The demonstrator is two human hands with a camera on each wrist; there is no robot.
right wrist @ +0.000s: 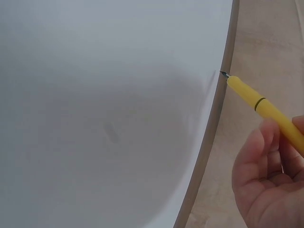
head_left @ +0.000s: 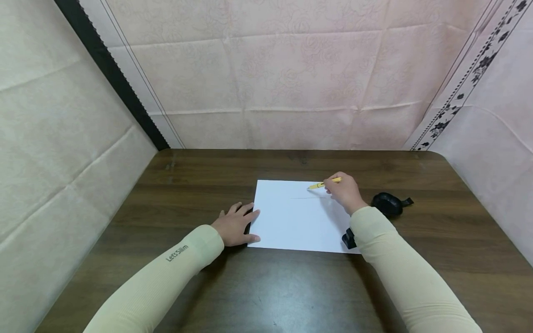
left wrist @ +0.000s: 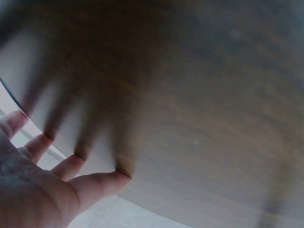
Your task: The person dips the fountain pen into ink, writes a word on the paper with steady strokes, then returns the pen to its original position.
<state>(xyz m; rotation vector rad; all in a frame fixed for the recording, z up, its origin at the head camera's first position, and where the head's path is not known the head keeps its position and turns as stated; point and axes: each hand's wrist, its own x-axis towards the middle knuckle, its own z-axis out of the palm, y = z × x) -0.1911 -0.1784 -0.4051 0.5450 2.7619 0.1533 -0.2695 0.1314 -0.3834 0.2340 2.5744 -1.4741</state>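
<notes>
A white sheet of paper (head_left: 287,222) lies on the wooden table, with one thin straight line (head_left: 308,198) across its upper part. My right hand (head_left: 343,190) pinches a yellow fountain pen (head_left: 319,185) over the paper's upper right. In the right wrist view the pen's dark metal nib (right wrist: 224,74) points toward the paper, its shadow falling a little apart from the tip. My left hand (head_left: 236,225) rests at the paper's left edge, fingers spread and fairly straight, fingertips and thumb at the edge. The left wrist view shows its fingertips (left wrist: 124,175) on the tabletop side.
A black rounded object (head_left: 388,204) with a short tab lies on the wooden table (head_left: 200,185), to the right of the paper and close by my right forearm. Pale cloth (head_left: 291,83) hangs behind the table's far edge and along both sides.
</notes>
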